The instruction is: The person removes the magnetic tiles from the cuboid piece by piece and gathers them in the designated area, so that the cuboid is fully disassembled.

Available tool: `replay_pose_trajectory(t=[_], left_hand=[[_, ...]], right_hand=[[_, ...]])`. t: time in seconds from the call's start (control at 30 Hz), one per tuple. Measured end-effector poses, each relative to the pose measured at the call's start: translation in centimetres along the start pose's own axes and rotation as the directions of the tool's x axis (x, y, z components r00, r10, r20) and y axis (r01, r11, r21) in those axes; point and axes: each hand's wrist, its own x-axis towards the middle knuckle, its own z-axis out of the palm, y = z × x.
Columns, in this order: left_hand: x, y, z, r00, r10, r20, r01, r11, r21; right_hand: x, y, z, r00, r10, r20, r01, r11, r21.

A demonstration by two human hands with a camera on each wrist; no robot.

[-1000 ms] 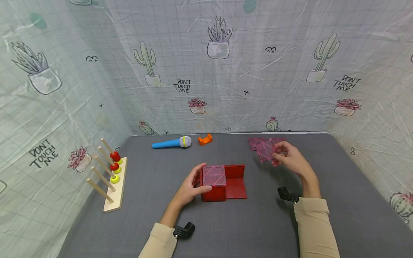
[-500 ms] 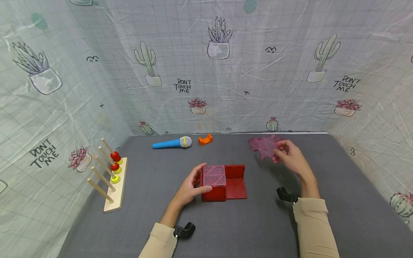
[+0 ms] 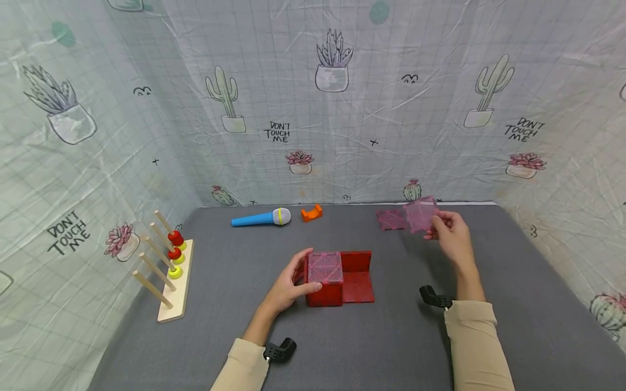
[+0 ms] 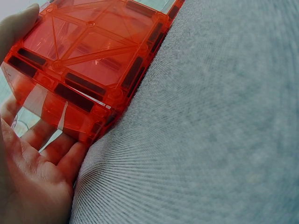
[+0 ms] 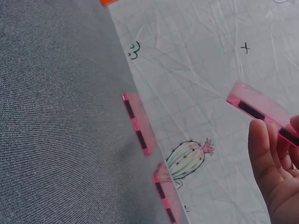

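Observation:
My left hand (image 3: 285, 285) grips the left side of a box of translucent red magnetic tiles (image 3: 325, 295), which stands on the table. Its thumb lies along the front, and the fingers show through the tiles in the left wrist view. A pinkish square tile covers the box's top. Joined on its right are a flat red tile (image 3: 358, 288) and an upright red tile (image 3: 356, 262) at the back. My right hand (image 3: 455, 237) pinches a pink magnetic tile (image 3: 419, 214) by its edge, raised and tilted above the far right of the table.
Pink tiles (image 3: 390, 220) lie at the back right; the right wrist view shows two, one tile (image 5: 138, 123) apart from the held one. Along the back are a blue toy microphone (image 3: 261, 218) and an orange curved piece (image 3: 311, 213). A wooden peg stand (image 3: 177, 293) with rings stands left.
My right hand has lifted the pink tile up and to the right, turning it, away from the tile lying at the back. The left hand and the box have stayed in place.

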Motion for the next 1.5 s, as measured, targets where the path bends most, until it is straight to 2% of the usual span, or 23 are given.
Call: replay_pose_trajectory(t=[0.13, 0.3, 0.4, 0.53, 0.67, 0.83, 1.07, 1.27, 1.5], left_hand=[[-0.1, 0.0, -0.1, 1.0, -0.002, -0.007, 0.002, 1.0, 0.004], [0.0, -0.2, -0.1, 1.0, 0.001, -0.018, -0.001, 1.0, 0.012], [0.0, -0.2, -0.1, 1.0, 0.008, -0.007, -0.008, 1.0, 0.015], [0.0, -0.4, 0.0, 1.0, 0.028, 0.001, -0.028, 0.999, 0.017], [0.0, -0.4, 0.1, 1.0, 0.028, -0.001, -0.028, 0.999, 0.02], [0.1, -0.3, 0.1, 0.999, 0.037, 0.002, -0.037, 0.999, 0.008], [0.0, -0.3, 0.1, 1.0, 0.031, 0.0, -0.031, 0.999, 0.006], [-0.1, -0.2, 0.1, 1.0, 0.002, -0.01, -0.002, 1.0, 0.006], [0.0, -0.2, 0.2, 1.0, -0.009, -0.015, 0.01, 1.0, 0.006]], right_hand=[[0.3, 0.1, 0.2, 0.999, 0.024, -0.021, -0.022, 0.996, 0.083], [0.5, 0.3, 0.5, 1.0, 0.023, 0.016, -0.025, 0.978, 0.205], [0.5, 0.3, 0.6, 0.999, 0.022, 0.025, -0.029, 0.955, 0.296], [0.8, 0.6, 0.5, 0.999, 0.046, 0.024, -0.052, 0.904, 0.424], [1.8, 1.7, 0.0, 0.997, 0.079, 0.008, -0.073, 0.878, 0.474], [3.3, 2.4, -1.0, 0.991, 0.13, -0.033, -0.102, 0.892, 0.44], [4.0, 2.0, -2.3, 0.979, 0.203, -0.026, -0.185, 0.931, 0.316], [4.6, 2.3, -2.9, 0.954, 0.291, -0.077, -0.259, 0.924, 0.281], [5.2, 3.8, -3.6, 0.924, 0.336, -0.182, -0.3, 0.933, 0.197]])
